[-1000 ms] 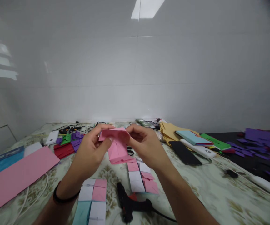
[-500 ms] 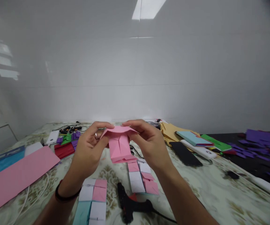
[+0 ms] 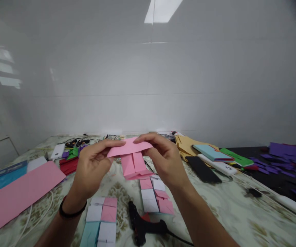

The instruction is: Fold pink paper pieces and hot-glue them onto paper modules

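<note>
A piece of folded pink paper (image 3: 134, 164) is held up above the table between my two hands. Its wide top flap spreads sideways, and a narrower creased part hangs below. My left hand (image 3: 93, 168) pinches the flap's left end between thumb and fingers. At the right end, my right hand (image 3: 162, 157) grips the same flap with its thumb underneath. Below the paper lies a black glue gun (image 3: 148, 226) on its side. Folded pink and white paper squares (image 3: 149, 199) lie behind it, and white, pink and teal squares (image 3: 103, 219) are left of it.
A long pink sheet (image 3: 22, 195) covers the left side. A black phone (image 3: 203, 168), a white power bank (image 3: 218, 164) and stacked coloured papers (image 3: 212, 152) lie to the right. Purple paper pieces (image 3: 289, 161) are spread on a dark surface at far right. Cords cross the patterned tablecloth (image 3: 222, 209).
The top flap of the pink paper has tipped down toward me and now shows its flat face. My left hand has shifted slightly left, its thumb drawn back from the middle.
</note>
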### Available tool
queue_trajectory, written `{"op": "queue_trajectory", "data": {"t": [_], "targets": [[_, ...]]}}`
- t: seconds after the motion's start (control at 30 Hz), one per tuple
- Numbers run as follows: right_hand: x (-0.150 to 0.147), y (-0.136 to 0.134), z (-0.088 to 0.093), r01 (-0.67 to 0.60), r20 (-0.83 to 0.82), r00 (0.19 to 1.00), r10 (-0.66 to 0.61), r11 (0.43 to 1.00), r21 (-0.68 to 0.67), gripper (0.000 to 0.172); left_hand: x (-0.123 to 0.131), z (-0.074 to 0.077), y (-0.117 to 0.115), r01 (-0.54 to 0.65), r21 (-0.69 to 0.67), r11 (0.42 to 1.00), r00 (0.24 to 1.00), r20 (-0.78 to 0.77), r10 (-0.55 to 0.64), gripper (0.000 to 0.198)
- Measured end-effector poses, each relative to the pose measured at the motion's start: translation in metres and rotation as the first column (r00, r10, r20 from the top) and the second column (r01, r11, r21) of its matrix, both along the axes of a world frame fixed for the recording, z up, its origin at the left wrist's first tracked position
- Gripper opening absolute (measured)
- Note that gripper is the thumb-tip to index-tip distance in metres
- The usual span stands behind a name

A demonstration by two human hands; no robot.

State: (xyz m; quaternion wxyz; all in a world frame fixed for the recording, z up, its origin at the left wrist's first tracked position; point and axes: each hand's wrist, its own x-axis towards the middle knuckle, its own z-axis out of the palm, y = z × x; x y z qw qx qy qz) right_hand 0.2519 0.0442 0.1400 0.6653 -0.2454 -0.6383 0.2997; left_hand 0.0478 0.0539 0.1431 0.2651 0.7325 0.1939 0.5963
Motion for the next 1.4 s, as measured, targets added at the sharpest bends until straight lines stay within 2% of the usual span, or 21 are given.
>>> {"op": "queue_trajectory", "data": {"t": [0.07, 0.13, 0.23, 0.27, 0.33, 0.43, 0.5, 0.6, 0.83, 1.0, 1.23, 1.4], "targets": [[0.002, 0.000, -0.001, -0.061, 0.013, 0.998, 0.061, 0.998, 0.001, 0.034, -0.003, 0.001, 0.001, 0.023, -0.021, 1.000, 0.999, -0.024, -0.024, 0.037], [0.003, 0.000, -0.001, -0.102, 0.025, 0.994, 0.103, 0.995, -0.007, 0.027, -0.003, 0.003, 0.001, -0.062, -0.008, 0.998, 0.997, -0.041, 0.062, 0.028], [0.000, 0.001, 0.000, -0.040, 0.040, 0.998, 0.043, 0.997, -0.073, 0.009, 0.003, 0.006, 0.000, -0.193, -0.003, 0.981, 0.980, -0.058, 0.193, 0.013], [-0.002, 0.001, 0.001, -0.010, 0.036, 0.999, 0.013, 0.995, -0.097, 0.009, 0.005, 0.007, 0.000, -0.207, -0.020, 0.978, 0.977, -0.059, 0.205, 0.009], [-0.005, 0.002, 0.001, 0.013, 0.016, 1.000, -0.011, 0.992, -0.129, 0.018, 0.008, 0.007, 0.000, -0.197, -0.076, 0.977, 0.980, -0.028, 0.196, 0.007], [-0.006, 0.002, 0.002, 0.019, 0.001, 1.000, -0.019, 0.990, -0.142, 0.028, 0.010, 0.008, 0.001, -0.123, -0.220, 0.968, 0.990, 0.042, 0.135, 0.025], [-0.005, 0.001, 0.002, 0.038, 0.005, 0.999, -0.037, 0.990, -0.133, 0.023, 0.009, 0.010, 0.001, -0.074, -0.314, 0.946, 0.994, 0.058, 0.097, 0.028], [-0.004, 0.001, 0.002, 0.034, 0.006, 0.999, -0.034, 0.989, -0.146, 0.017, 0.009, 0.013, 0.001, -0.086, -0.384, 0.919, 0.992, 0.051, 0.114, 0.022], [-0.005, -0.001, 0.006, 0.046, 0.030, 0.999, -0.041, 0.974, -0.220, 0.016, 0.005, 0.015, -0.002, -0.160, -0.325, 0.932, 0.985, 0.002, 0.170, 0.011], [-0.005, -0.004, 0.008, 0.040, 0.011, 0.999, -0.039, 0.971, -0.237, 0.015, 0.004, 0.015, -0.004, -0.170, -0.287, 0.943, 0.985, -0.029, 0.168, 0.014], [-0.007, -0.006, 0.008, 0.091, 0.011, 0.996, -0.091, 0.978, -0.188, 0.012, 0.007, 0.016, -0.006, -0.164, -0.315, 0.935, 0.986, -0.013, 0.169, 0.012], [-0.006, -0.003, 0.009, 0.047, -0.005, 0.999, -0.050, 0.973, -0.226, 0.013, 0.008, 0.018, -0.004, -0.189, -0.323, 0.927, 0.977, 0.035, 0.211, 0.009]]}}
